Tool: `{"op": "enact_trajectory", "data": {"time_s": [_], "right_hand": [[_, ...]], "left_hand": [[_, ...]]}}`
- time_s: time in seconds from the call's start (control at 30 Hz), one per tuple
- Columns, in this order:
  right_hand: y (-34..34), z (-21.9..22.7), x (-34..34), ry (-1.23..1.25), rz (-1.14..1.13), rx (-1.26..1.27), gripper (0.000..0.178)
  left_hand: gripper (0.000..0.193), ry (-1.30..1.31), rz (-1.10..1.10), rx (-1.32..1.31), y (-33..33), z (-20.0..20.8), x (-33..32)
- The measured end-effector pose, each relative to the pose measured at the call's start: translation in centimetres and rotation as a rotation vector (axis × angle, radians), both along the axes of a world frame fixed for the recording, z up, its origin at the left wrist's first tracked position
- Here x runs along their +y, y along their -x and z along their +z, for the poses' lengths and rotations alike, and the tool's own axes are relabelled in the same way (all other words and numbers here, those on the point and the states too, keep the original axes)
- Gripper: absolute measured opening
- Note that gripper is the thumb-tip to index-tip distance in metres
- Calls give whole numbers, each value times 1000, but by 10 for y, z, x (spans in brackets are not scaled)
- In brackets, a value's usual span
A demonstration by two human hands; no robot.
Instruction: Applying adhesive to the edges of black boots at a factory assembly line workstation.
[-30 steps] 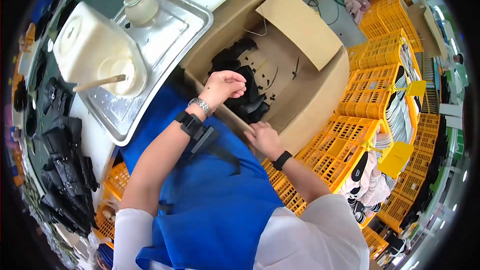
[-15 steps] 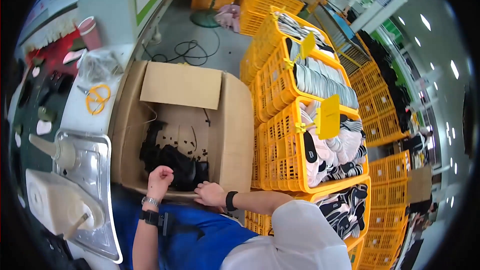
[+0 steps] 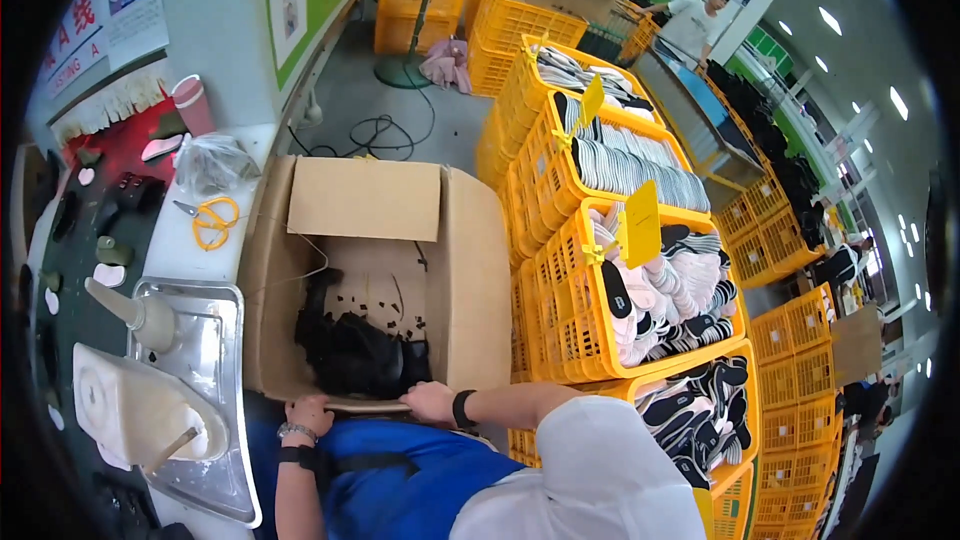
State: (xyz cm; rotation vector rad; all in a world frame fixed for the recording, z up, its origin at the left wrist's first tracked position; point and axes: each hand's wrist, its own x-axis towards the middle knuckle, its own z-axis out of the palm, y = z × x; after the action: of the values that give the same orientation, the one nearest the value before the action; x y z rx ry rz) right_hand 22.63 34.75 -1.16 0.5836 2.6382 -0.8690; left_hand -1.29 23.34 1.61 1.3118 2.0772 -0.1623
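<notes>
An open cardboard box [image 3: 477, 280] stands in front of me, its flaps spread. Inside lies a heap of soft black material [image 3: 360, 352], with small black scraps scattered behind it. My left hand [image 3: 309, 415] grips the near edge of the box by its left corner, the fingers curled over the rim. Farther right on that same edge, my right hand [image 3: 430, 404] is closed around the cardboard, its fingertips partly hidden. Neither hand touches the black heap.
At left, a metal tray [image 3: 238, 370] holds a white jug [image 3: 135, 400] and a nozzle bottle [image 3: 152, 324]. Yellow-handled scissors [image 3: 213, 225] lie behind it. Yellow crates [image 3: 565, 315] of insoles line the right. A fan stand [image 3: 412, 72], a cable [image 3: 375, 135] and another person [image 3: 690, 25] are farther back.
My left hand has come back from above the black heap to the box's near edge. My right hand stays on that edge. The view has shifted slightly.
</notes>
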Motion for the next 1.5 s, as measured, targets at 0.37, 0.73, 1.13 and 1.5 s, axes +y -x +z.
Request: {"op": "enact_trajectory", "data": {"time_s": [0.37, 0.73, 1.13, 1.5], "right_hand": [[9, 1, 23, 132, 11, -11, 28], [41, 11, 32, 89, 290, -158, 45], [176, 68, -86, 207, 645, -150, 72], [193, 44, -84, 307, 568, -82, 74]], "left_hand": [[52, -314, 127, -302, 0, 49, -75], [65, -238, 465, 4, -35, 58, -267], [53, -578, 770, 227, -63, 29, -295], [67, -575, 1105, 11, -57, 32, -296]]}}
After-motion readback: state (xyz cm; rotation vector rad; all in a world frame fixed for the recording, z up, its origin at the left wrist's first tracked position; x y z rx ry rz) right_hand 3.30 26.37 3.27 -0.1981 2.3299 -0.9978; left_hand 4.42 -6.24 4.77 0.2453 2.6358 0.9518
